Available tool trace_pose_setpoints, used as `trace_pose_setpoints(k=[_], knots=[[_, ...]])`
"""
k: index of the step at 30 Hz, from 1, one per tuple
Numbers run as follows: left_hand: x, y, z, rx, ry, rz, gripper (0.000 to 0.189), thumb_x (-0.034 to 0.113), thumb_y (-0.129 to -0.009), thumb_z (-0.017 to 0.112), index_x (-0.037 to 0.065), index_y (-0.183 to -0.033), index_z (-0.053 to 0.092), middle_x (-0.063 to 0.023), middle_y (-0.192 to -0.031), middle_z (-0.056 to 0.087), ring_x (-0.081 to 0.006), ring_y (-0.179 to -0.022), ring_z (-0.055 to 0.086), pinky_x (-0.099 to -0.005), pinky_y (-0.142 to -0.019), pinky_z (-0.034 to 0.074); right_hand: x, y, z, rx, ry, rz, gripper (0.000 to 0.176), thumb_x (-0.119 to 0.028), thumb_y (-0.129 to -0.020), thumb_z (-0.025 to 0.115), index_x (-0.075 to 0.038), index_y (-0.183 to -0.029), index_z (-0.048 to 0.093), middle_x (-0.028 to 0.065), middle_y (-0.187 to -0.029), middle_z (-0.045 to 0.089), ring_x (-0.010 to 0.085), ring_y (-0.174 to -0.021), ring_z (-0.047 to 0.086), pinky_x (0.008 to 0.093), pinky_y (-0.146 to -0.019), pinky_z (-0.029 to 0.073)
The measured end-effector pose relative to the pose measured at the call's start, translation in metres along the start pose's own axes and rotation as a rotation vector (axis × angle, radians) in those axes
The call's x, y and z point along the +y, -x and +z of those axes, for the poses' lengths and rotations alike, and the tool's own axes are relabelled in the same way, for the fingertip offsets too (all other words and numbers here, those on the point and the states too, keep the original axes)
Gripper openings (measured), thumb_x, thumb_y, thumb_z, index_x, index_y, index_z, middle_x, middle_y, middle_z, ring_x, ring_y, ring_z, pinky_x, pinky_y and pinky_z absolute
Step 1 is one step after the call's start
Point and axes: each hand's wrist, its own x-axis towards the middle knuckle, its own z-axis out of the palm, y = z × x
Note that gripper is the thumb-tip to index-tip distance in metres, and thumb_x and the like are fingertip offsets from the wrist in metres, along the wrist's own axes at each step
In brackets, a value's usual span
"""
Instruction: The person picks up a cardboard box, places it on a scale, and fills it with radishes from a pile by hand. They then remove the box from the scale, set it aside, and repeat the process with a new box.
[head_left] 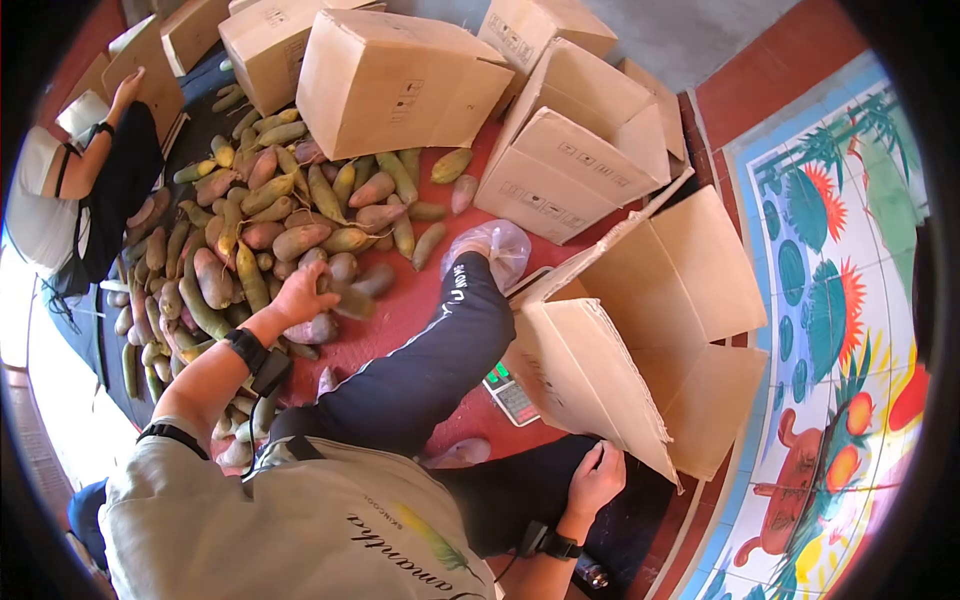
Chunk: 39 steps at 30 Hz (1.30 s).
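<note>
My left hand point(303, 295) reaches over the near side of a large pile of radishes point(270, 215), some long and green, others pinkish. Its fingers are spread, and a green radish point(351, 301), a little blurred, lies right at the fingertips. On my right thigh rests my right hand point(597, 482), fingers curled in, close to the lower edge of an open cardboard box point(590, 370). That box stands by my right knee, its flaps raised. Beside it, partly hidden, sits a digital scale point(512, 398) with lit green digits.
Several more cardboard boxes point(400, 90) stand behind the pile, one of them open point(575, 165). My foot is in a clear plastic bag point(505, 250) on the red floor point(395, 330). At the left another person point(70, 190) handles a box. A painted tile wall point(820, 330) runs along the right.
</note>
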Motion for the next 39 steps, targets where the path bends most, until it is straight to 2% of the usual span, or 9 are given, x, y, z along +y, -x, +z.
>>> trace_pose_setpoints(k=[6,13,15,21,24,26,30,35,39], knots=[[0.106,-0.02,-0.046,0.423,0.439,0.382,0.038,0.006,-0.08,0.067,0.003,-0.113,0.047,-0.0036,-0.103,0.052,-0.0127,-0.098,0.048,-0.0276,-0.088,0.04,0.0,0.002,-0.003,0.042,-0.006,0.003,0.008,-0.004,-0.081,0.057,0.0,-0.088,0.057,0.0166,-0.079,0.059,0.0357,-0.071,0.058,0.0414,-0.065,0.047],[0.245,-0.013,-0.074,0.356,0.917,0.666,0.039,0.004,-0.084,0.062,0.003,-0.119,0.044,-0.0068,-0.113,0.054,-0.0137,-0.106,0.05,-0.0282,-0.091,0.041,0.003,0.005,-0.002,0.089,-0.019,0.012,0.007,-0.007,-0.079,0.059,-0.002,-0.084,0.059,0.0138,-0.075,0.057,0.033,-0.068,0.056,0.0423,-0.062,0.045],[0.273,-0.012,-0.067,0.152,1.023,0.686,0.04,0.002,-0.084,0.062,0.003,-0.119,0.043,-0.0087,-0.117,0.053,-0.0149,-0.107,0.051,-0.0299,-0.092,0.042,0.005,0.006,-0.002,0.103,-0.018,0.004,0.007,-0.007,-0.079,0.059,-0.002,-0.084,0.059,0.0137,-0.075,0.057,0.0329,-0.068,0.056,0.0422,-0.062,0.045],[0.337,-0.02,-0.032,0.123,0.477,0.867,0.042,0.008,-0.072,0.072,0.003,-0.111,0.055,-0.0082,-0.1,0.058,-0.0158,-0.088,0.058,-0.0279,-0.075,0.048,0.007,0.01,-0.004,0.098,-0.049,0.011,0.007,-0.006,-0.079,0.059,-0.002,-0.084,0.059,0.0135,-0.073,0.056,0.0326,-0.067,0.056,0.0419,-0.061,0.045],[0.349,-0.023,-0.011,0.056,0.443,0.907,0.04,0.007,-0.075,0.069,0.003,-0.112,0.055,-0.0096,-0.1,0.058,-0.0179,-0.088,0.058,-0.0286,-0.073,0.049,0.01,0.012,-0.004,0.108,-0.041,0.006,0.006,-0.005,-0.079,0.059,-0.002,-0.084,0.058,0.0135,-0.072,0.056,0.0328,-0.067,0.056,0.0423,-0.061,0.045],[0.352,-0.024,-0.004,-0.19,0.349,0.883,0.037,0.007,-0.077,0.066,0.003,-0.113,0.055,-0.0132,-0.1,0.059,-0.0241,-0.088,0.059,-0.0325,-0.075,0.049,0.008,0.012,-0.008,0.147,-0.068,0.017,0.007,-0.005,-0.079,0.059,-0.001,-0.084,0.058,0.0141,-0.072,0.056,0.0332,-0.066,0.055,0.0428,-0.061,0.045],[0.343,-0.031,0.001,0.1,0.351,1.084,0.032,0.009,-0.077,0.062,0.003,-0.108,0.057,-0.0172,-0.1,0.061,-0.0351,-0.089,0.059,-0.0398,-0.078,0.048,0.015,0.019,-0.009,0.065,-0.046,0.052,0.009,-0.005,-0.081,0.057,0.0,-0.088,0.058,0.0165,-0.08,0.06,0.0351,-0.07,0.058,0.0413,-0.063,0.047],[0.286,-0.031,-0.023,0.182,0.262,1.017,0.024,0.005,-0.08,0.061,0.002,-0.104,0.06,-0.0142,-0.095,0.062,-0.0323,-0.089,0.06,-0.0366,-0.078,0.049,0.016,0.021,-0.009,0.061,-0.055,0.074,0.008,-0.004,-0.082,0.057,0.0,-0.088,0.058,0.0165,-0.078,0.058,0.0352,-0.069,0.057,0.0417,-0.063,0.046],[0.208,-0.024,-0.036,0.164,0.131,0.723,0.018,0.005,-0.08,0.06,0.002,-0.097,0.061,-0.013,-0.09,0.063,-0.0301,-0.084,0.061,-0.036,-0.076,0.049,0.014,0.016,-0.008,0.093,-0.05,0.01,0.006,-0.003,-0.081,0.058,0.0,-0.086,0.057,0.0154,-0.073,0.056,0.0347,-0.066,0.055,0.0429,-0.059,0.044]])
